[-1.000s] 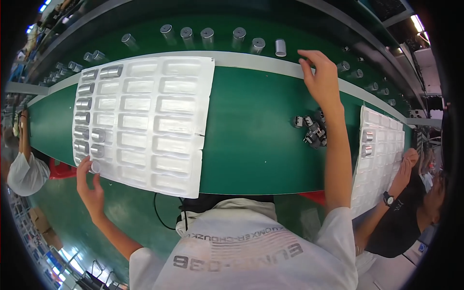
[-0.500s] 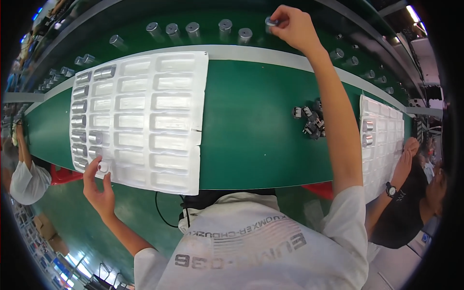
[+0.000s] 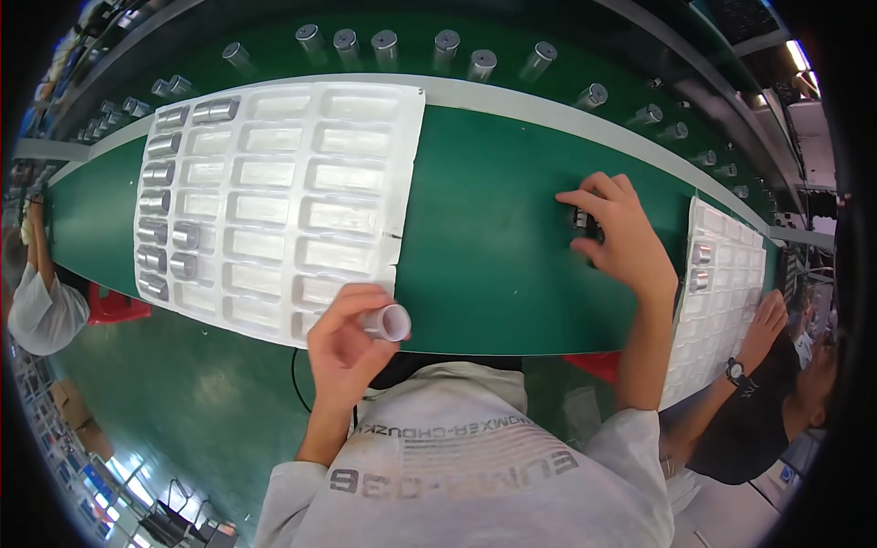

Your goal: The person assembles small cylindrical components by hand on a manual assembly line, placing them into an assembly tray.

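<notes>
My left hand (image 3: 345,342) grips a short pale hollow cylinder (image 3: 393,322) by the tray's near right corner, its round open end facing right. My right hand (image 3: 617,228) reaches over the green table, thumb and fingers apart around a small pile of black parts (image 3: 586,222). The hand covers most of that pile, and I cannot make out a firm grasp. To the left lies a white moulded tray (image 3: 409,137) with rows of pockets. Silver metal cylinders (image 3: 155,201) fill its left column, and several more lie in the second column.
Upright silver cylinders (image 3: 385,46) stand along the green strip (image 3: 416,68) behind the table's pale rail (image 3: 512,100). A second white tray (image 3: 722,301) lies at right, beside a co-worker's hand (image 3: 766,320). Another person (image 3: 46,310) is at far left, near a red stool (image 3: 117,306).
My right hand has let go of a silver cylinder on the back strip and come down to the black parts. My left hand has carried the pale cylinder rightward across the tray.
</notes>
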The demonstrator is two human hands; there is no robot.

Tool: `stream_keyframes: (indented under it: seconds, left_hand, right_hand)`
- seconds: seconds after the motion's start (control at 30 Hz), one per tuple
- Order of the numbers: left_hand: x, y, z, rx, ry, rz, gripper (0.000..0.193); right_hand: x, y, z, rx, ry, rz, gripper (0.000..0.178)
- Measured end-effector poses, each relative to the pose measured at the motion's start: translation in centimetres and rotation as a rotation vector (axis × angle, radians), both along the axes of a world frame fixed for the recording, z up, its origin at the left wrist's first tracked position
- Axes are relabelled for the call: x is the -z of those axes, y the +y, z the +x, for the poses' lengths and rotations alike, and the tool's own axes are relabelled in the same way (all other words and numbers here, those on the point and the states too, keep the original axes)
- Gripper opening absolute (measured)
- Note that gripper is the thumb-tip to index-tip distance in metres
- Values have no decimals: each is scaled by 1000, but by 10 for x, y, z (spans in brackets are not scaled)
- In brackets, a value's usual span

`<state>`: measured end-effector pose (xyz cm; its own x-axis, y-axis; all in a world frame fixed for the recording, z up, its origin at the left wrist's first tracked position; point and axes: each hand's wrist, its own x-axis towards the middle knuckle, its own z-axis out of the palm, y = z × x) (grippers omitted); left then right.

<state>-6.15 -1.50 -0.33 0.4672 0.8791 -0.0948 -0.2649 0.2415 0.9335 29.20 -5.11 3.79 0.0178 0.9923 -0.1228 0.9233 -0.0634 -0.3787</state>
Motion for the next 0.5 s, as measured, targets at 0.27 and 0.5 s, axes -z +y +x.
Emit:
stream_keyframes:
  seconds: [0.27, 0.5]
  left_hand:
    - [-1, 15, 40, 176, -123, -37, 33]
    - [5, 1, 58, 98, -161, -242, 21]
  right_hand:
    - [12, -28, -15, 177, 552, 365, 35]
    - [46, -46, -77, 407, 1167, 379, 26]
